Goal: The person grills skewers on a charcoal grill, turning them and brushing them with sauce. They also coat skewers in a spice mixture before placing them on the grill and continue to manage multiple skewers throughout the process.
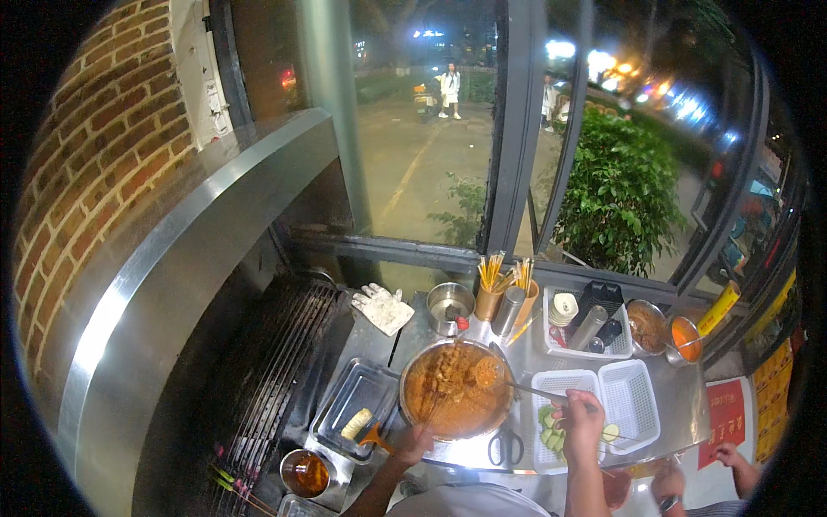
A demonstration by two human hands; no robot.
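Before me is a wide metal bowl [510, 413] of thick orange-brown sauce. My left hand [415, 444], at its near left edge, grips a bunch of thin skewers [429, 407]; their food pieces [455, 367] are coated and lie in the sauce. My right hand [579, 417] holds the handle of a metal ladle [539, 391]. Its head is over the bowl among the sauce, beside the skewered food. Under my right wrist stands a white perforated basket [541, 460] with pale green sliced vegetables [550, 430]. Black-handled scissors [506, 447] lie between bowl and basket.
On the left is a charcoal grill [284, 362] with skewers at its near end. A clear tray [336, 404] with a brush [375, 437] and a sauce pot [305, 474] stand beside it. Behind are skewer holders [488, 304] and a glove [382, 309]. Another person's hand [729, 454] shows at right.
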